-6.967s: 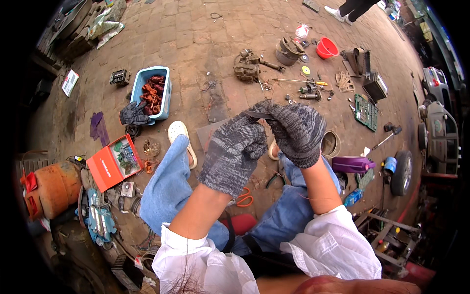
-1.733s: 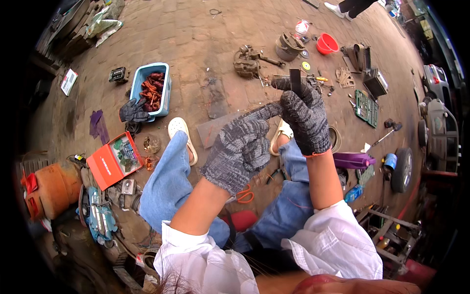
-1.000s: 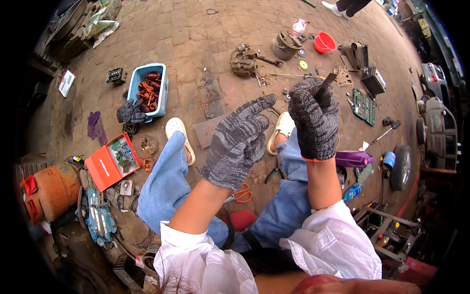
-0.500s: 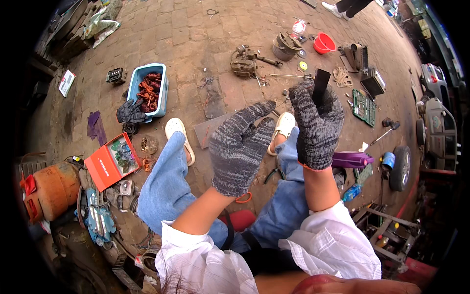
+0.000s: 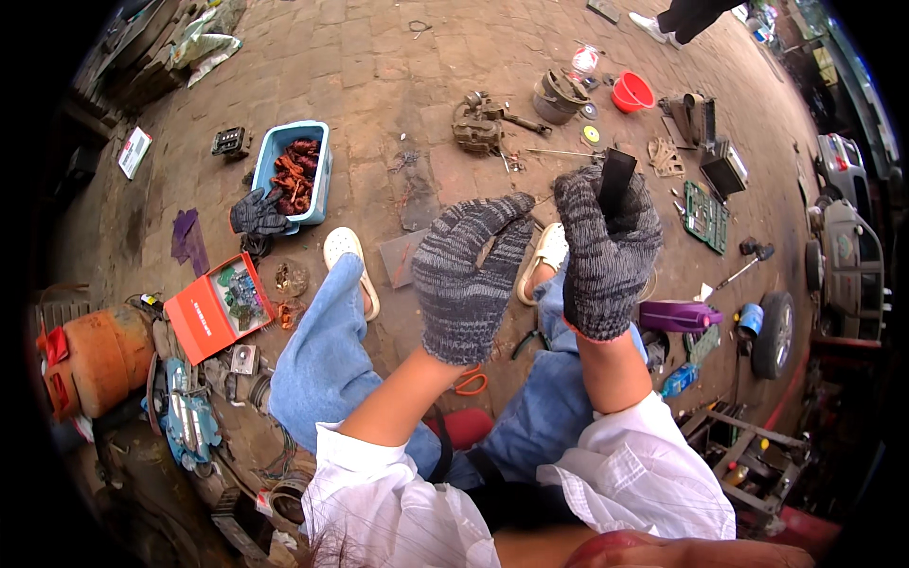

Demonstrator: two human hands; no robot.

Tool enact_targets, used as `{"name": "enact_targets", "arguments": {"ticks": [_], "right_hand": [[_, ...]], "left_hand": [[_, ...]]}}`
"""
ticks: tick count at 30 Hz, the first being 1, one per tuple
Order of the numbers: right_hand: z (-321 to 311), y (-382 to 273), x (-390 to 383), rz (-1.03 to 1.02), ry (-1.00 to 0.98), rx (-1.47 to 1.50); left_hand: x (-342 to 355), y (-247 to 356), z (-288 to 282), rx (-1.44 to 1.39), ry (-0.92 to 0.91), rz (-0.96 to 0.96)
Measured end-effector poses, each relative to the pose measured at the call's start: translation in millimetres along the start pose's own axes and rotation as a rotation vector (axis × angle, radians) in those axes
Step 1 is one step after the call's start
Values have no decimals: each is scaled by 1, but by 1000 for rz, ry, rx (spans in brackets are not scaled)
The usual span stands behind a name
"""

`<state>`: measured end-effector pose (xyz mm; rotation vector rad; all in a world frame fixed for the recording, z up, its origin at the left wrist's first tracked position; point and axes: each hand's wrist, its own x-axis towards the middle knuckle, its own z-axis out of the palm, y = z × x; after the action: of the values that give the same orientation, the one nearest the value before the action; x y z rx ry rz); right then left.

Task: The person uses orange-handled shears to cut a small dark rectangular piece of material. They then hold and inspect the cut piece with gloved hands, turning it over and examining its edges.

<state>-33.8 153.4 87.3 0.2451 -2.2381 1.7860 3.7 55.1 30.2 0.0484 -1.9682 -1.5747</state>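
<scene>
Both my hands wear grey-and-black knitted gloves and are raised in front of my knees. My right hand point(image 5: 609, 260) is closed around a flat black strip point(image 5: 617, 176), whose squared end stands up above the fingers. Just left of it, my left hand point(image 5: 469, 275) points its fingers toward the right hand, with the fingertips and thumb drawn close together. Whatever may be between those fingertips is too small or hidden to make out. Below the hands, a flat grey plate point(image 5: 400, 257) lies on the brick floor between my shoes, and orange-handled scissors point(image 5: 471, 381) lie nearer me.
At left stand a blue tub point(image 5: 326, 175) of copper-coloured wire windings, a red box point(image 5: 204, 322) of small parts and an orange gas cylinder point(image 5: 109, 355). Ahead are a greasy metal part point(image 5: 478, 128) and a red bucket point(image 5: 632, 92). A green socket set point(image 5: 704, 218) and a purple case point(image 5: 677, 315) lie right.
The black strip and my right hand have dropped slightly. My left hand has shifted a little to the right, its fingertips closer to the thumb. The view has tilted slightly.
</scene>
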Motion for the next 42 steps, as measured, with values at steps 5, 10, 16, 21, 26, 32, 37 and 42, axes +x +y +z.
{"name": "enact_targets", "arguments": {"ticks": [5, 10, 16, 21, 26, 32, 37, 42], "right_hand": [[0, 6, 1, -41, 2, -70], [2, 7, 5, -61, 20, -31], [-6, 12, 12, -234, -43, -412], [-7, 7, 18, -229, -103, -436], [-7, 9, 20, 8, -112, -127], [-12, 11, 23, 8, -97, -91], [-12, 13, 24, -34, -113, -127], [-6, 13, 25, -84, -154, -65]], "left_hand": [[0, 3, -1, -33, -29, -29], [-2, 1, 0, -163, -102, -181], [0, 9, -7, -462, -175, -544], [-2, 8, -9, -485, -203, -588], [0, 12, -14, -413, -341, -540], [-2, 7, -12, -196, -384, -271], [-2, -9, -7, 170, -332, 210], [-6, -10, -10, -24, -387, -54]]}}
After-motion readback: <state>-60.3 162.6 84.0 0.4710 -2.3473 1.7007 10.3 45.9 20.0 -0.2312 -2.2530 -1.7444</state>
